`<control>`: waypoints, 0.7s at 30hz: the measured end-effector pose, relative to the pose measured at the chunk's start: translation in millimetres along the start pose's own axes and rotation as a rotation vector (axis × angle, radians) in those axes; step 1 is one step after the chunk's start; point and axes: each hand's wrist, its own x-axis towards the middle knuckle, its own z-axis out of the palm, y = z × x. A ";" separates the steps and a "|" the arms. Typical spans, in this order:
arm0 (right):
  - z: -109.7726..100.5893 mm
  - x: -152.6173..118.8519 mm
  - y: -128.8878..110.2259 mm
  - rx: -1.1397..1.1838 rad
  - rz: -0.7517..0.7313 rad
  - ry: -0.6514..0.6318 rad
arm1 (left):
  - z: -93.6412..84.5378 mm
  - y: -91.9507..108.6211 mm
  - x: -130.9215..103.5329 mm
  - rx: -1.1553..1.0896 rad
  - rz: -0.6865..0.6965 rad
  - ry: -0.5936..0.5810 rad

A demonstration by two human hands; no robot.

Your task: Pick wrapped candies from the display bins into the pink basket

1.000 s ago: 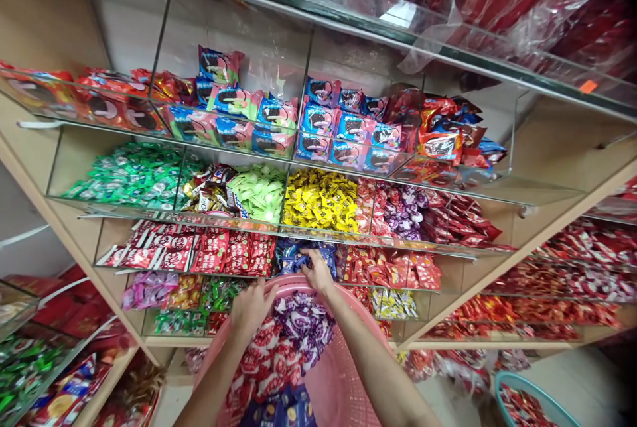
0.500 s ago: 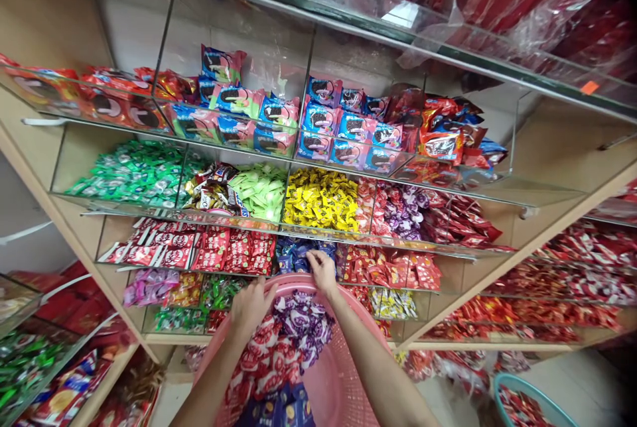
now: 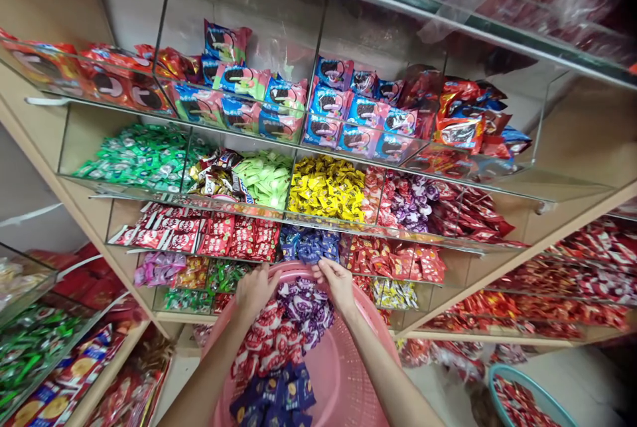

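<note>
A pink plastic basket (image 3: 343,374) is in front of me, leaning against the lower shelves. Inside lie red-and-white wrapped candies (image 3: 271,341), purple-and-white wrapped candies (image 3: 311,311) and dark blue packets (image 3: 273,394). My left hand (image 3: 255,291) is closed over the basket's far rim, left of centre. At the rim, right of centre, my right hand (image 3: 338,283) has its fingertips pinched together; whether they hold a packet or only the rim cannot be seen. Just beyond it is a compartment of dark blue packets (image 3: 308,243).
Glass-fronted shelves hold green candies (image 3: 144,158), yellow candies (image 3: 327,188), red packets (image 3: 241,235) and blue-pink cookie packs (image 3: 328,102). Another rack of green candies (image 3: 34,354) stands at left. A teal basin (image 3: 535,390) with red candies sits on the floor at right.
My right hand has drawn back from the dark blue packets on the shelf to the basket rim. My left hand stays on the rim. The view has shifted slightly.
</note>
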 end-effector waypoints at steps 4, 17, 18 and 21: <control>-4.7 -59.9 -4.5 -0.014 0.180 -0.257 | 0.2 1.7 -0.5 0.002 -0.006 0.002; 1.7 -136.9 2.3 -0.180 0.409 -0.755 | 4.0 2.2 -1.8 0.051 -0.004 0.038; 2.9 -138.3 3.7 -0.168 0.421 -0.768 | 4.2 2.1 -1.7 0.050 -0.004 0.040; 4.5 -143.5 9.8 -0.176 0.457 -0.825 | 4.3 2.2 -1.6 0.046 -0.006 0.035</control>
